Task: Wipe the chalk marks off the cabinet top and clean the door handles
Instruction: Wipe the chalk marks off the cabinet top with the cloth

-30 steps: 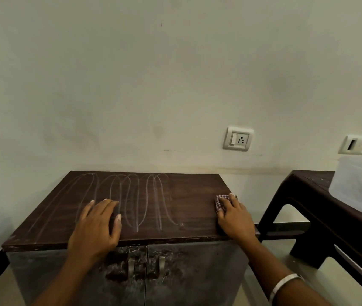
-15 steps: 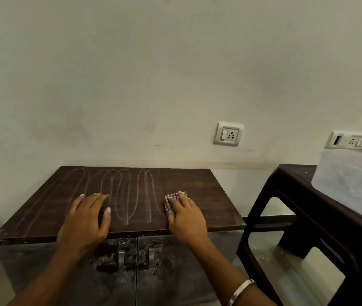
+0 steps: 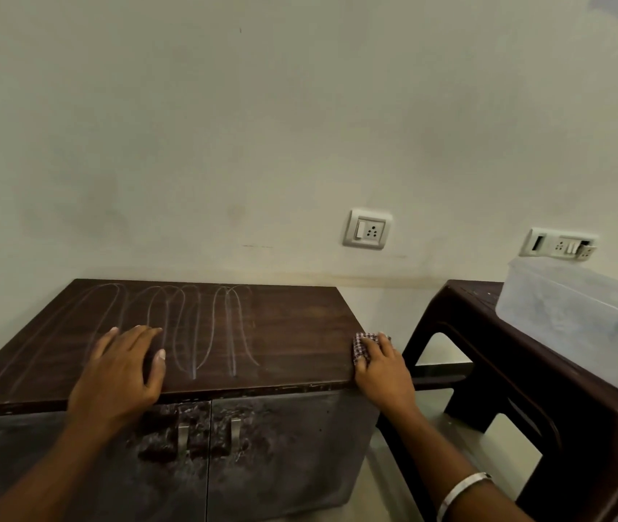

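A dark wooden cabinet top [image 3: 299,325] carries looping white chalk marks [image 3: 194,325] across its left and middle. My right hand [image 3: 382,367] presses a small checked cloth [image 3: 363,346] onto the top's right front corner. My left hand [image 3: 119,374] lies flat, fingers spread, on the front edge over the left chalk lines. Below, two grey doors bear two metal handles, the left handle [image 3: 183,438] and the right handle [image 3: 235,433], amid scuffed patches.
A dark brown plastic table [image 3: 525,374] stands close to the right, with a translucent plastic box [image 3: 578,318] on it. Two wall sockets [image 3: 367,228] sit behind. The wall runs directly behind the cabinet.
My right hand slid the cloth from the right edge to mid-top, then back to the right front corner. The left hand stayed put.
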